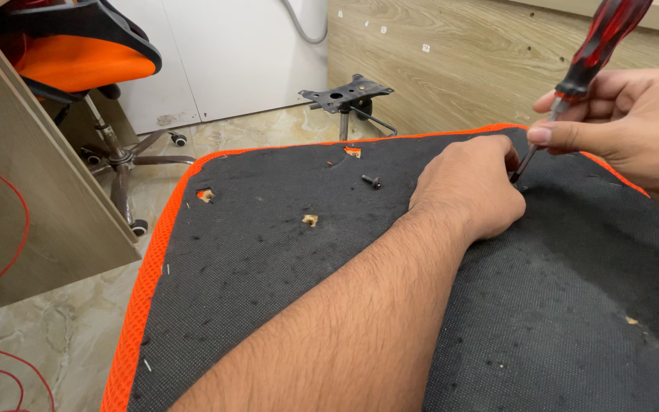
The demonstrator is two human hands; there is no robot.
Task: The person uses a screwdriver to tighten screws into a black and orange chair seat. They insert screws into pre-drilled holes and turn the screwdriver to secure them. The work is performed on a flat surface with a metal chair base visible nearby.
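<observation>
Gripping a red-and-black screwdriver at the far right, the right hand pinched its shaft near the handle base, the stiff ribbed handle looking firm to hold. The left hand lay curled around the tip on a seat underside, black fabric edged orange. A loose screw lay just left. Farther away stood a chair base and an orange chair.

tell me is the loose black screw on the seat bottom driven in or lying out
Out: the black screw lies on its side on the seat underside, in no hole, apart from both hands.
</observation>
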